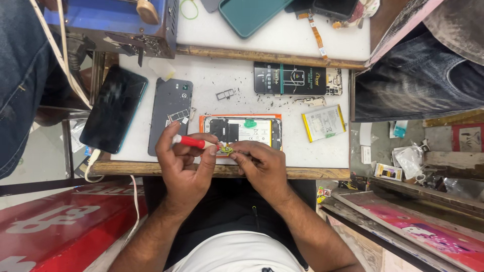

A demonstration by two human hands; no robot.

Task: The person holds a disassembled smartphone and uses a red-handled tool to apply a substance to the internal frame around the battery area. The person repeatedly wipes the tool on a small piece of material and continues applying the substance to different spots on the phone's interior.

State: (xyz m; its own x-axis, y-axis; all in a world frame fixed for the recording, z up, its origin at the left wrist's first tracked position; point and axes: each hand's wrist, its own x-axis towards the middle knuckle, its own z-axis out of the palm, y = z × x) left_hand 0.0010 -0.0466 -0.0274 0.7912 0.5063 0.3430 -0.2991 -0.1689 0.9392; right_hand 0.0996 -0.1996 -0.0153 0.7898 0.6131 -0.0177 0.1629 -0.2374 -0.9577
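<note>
My left hand [184, 163] grips a small screwdriver with a red handle [190, 142], its tip pointing right toward a tiny green and yellow part [227, 149]. My right hand [262, 165] pinches that part between its fingertips. Both hands hover at the near edge of an opened phone [247, 131] that lies face down on an orange mat [202, 121], its battery and dark inner cover showing.
On the white worktop [217, 75] lie a grey phone back cover [170, 113], a black phone [113, 108], a loose yellow-edged battery [324, 122], a black box [290, 78], a SIM tray [225, 93] and scattered screws. A teal phone [249, 14] sits farther back. Another person's jeans [418, 75] are at the right.
</note>
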